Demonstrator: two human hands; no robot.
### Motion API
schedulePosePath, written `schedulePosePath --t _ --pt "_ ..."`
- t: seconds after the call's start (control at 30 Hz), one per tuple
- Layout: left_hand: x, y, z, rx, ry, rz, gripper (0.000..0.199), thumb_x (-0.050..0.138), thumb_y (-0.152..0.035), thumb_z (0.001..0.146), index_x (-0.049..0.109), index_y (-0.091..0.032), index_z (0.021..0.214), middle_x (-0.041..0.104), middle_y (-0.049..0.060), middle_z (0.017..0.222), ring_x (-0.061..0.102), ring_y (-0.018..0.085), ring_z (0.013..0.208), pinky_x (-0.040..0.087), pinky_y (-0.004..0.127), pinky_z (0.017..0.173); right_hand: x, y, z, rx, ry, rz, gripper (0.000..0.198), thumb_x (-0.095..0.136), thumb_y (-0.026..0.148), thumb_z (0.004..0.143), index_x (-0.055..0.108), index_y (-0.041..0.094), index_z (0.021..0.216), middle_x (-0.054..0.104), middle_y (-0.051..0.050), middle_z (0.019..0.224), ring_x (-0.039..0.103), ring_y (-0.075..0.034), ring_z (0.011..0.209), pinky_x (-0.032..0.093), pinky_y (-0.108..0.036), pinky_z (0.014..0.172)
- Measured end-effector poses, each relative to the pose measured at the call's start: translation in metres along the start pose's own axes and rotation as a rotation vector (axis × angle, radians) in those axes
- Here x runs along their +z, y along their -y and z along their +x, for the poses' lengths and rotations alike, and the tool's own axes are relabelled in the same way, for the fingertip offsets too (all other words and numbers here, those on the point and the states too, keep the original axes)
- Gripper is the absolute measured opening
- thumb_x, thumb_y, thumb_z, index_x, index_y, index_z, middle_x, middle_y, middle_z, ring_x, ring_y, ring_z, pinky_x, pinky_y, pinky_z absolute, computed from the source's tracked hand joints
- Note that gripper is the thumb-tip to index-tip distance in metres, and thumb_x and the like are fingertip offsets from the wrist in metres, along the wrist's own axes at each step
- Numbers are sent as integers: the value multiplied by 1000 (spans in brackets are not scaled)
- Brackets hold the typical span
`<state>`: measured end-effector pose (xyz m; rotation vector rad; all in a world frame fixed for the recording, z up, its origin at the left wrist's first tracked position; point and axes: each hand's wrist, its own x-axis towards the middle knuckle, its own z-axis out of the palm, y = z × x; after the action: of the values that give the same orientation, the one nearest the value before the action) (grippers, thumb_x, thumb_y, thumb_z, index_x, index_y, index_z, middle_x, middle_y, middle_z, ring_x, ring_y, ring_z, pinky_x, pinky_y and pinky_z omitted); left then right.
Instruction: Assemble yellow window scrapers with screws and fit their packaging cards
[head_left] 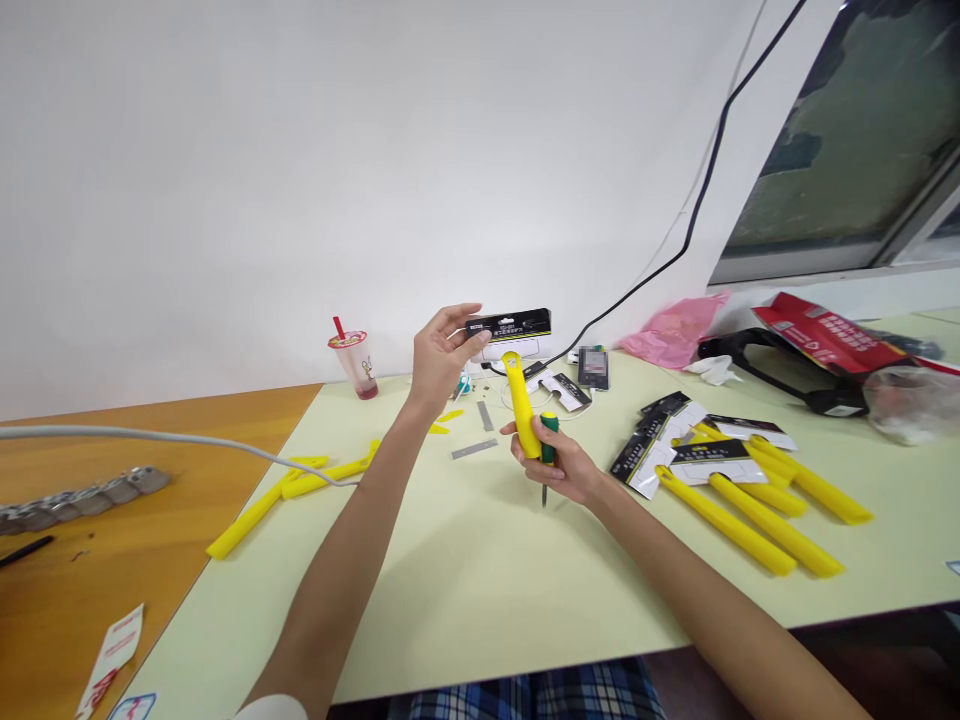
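Card (517,325) and handle (517,395) held up over table (465,580)

The left hand (445,358) pinches the card's left end, thumb in front. The right hand (556,460) wraps firmly round the yellow handle and a green screwdriver (550,424). Clocked from the right hand, the card sits at eleven, two blades (474,450) at nine, the cup (356,368) at ten, more handles (776,525) at three.

code ending "001" above small Chinese characters on black header card (525,326), blurred white characters on red bag (834,338)
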<state>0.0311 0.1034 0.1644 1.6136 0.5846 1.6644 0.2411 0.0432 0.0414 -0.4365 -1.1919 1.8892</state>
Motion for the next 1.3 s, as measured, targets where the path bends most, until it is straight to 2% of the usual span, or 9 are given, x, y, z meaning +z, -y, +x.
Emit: schedulePosePath --t 0.2,0.33,0.47,0.63,0.9,1.07,1.2,1.3 --pt "1 -1 0 41 37 31 49 97 -41 84 78 -27 126 78 10 132 77 26 113 64 44 100 4 2 -2 -18 -14 -11 49 86 63 94 74 19 110 66 3 85 15 1 42 11 -20 39" --pt "0 2 0 52 28 60 44 95 -41 85 79 -26 123 78 10 136 74 28 123 62 45 106 3 2 -1 -10 -6 -5 50 85 65 94 73 18 110 66 3 84 16 1 42 12 -20 39" --pt "-1 3 0 -15 1 46 39 94 -37 85 81 -24 120 78 11 136 74 29 124 58 45 112 2 2 -1 -3 -5 -6 51 82 67 96 73 18 109 62 4 77 16 0 41 13 -20 39" --pt "-2 8 1 -97 -13 14 37 93 -33 84 83 -22 118 80 12 131 74 28 120 57 44 112 2 1 -1 -1 -24 -17 53 82 68 95 74 18 110 59 5 74 14 0 41 12 -20 38" --pt "2 15 -2 -253 -78 -301 45 92 -39 84 78 -25 124 79 7 117 75 24 113 60 35 94 8 4 -2 -16 -44 2 49 83 62 96 74 21 120 60 5 83 16 0 43 11 -21 39" --pt "5 15 -4 -338 -115 -434 35 84 -42 92 76 -27 123 79 5 120 75 21 114 60 33 95 7 5 -3 -39 -49 -28 39 87 51 95 72 21 113 64 3 90 16 1 45 11 -21 41" --pt "11 8 -8 -383 -81 -450 35 76 -55 100 76 -26 119 78 7 118 76 22 115 61 37 102 7 2 -2 -57 -60 -63 35 89 47 93 68 20 99 68 1 94 18 0 46 11 -21 41" --pt "16 5 -9 -376 -94 -468 36 76 -56 99 76 -25 117 78 7 115 77 22 115 61 37 104 7 1 -1 -52 -55 -48 35 89 48 93 70 20 102 70 1 94 19 1 45 11 -21 41"
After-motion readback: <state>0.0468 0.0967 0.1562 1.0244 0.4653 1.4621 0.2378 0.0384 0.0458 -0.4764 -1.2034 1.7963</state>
